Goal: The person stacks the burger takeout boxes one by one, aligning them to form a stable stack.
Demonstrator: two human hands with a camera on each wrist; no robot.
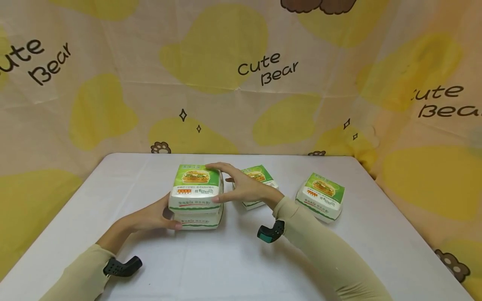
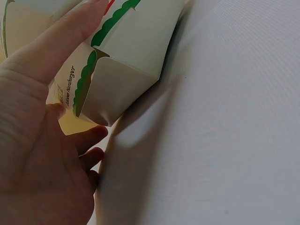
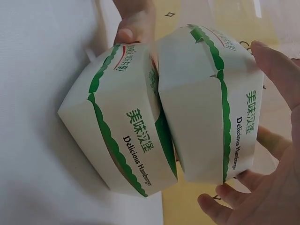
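Two green-and-white paper hamburger boxes stand stacked on the table. My right hand [image 1: 246,186] holds the upper hamburger box [image 1: 193,190] from its right side, thumb at the front and fingers at the back. At the left, my left hand [image 1: 152,216] grips the lower hamburger box [image 1: 197,221], its thumb on the front face. The right wrist view shows the upper box [image 3: 201,103] meeting the lower box [image 3: 122,122] at a slight angle, with a narrow wedge between them. In the left wrist view the lower box [image 2: 126,75] sits low against the table.
Another hamburger box [image 1: 260,175] stands behind my right hand, partly hidden by it. Farther right is one more hamburger box [image 1: 320,196], turned at an angle. The white table [image 1: 188,267] ends at a patterned cloth backdrop [image 1: 218,50].
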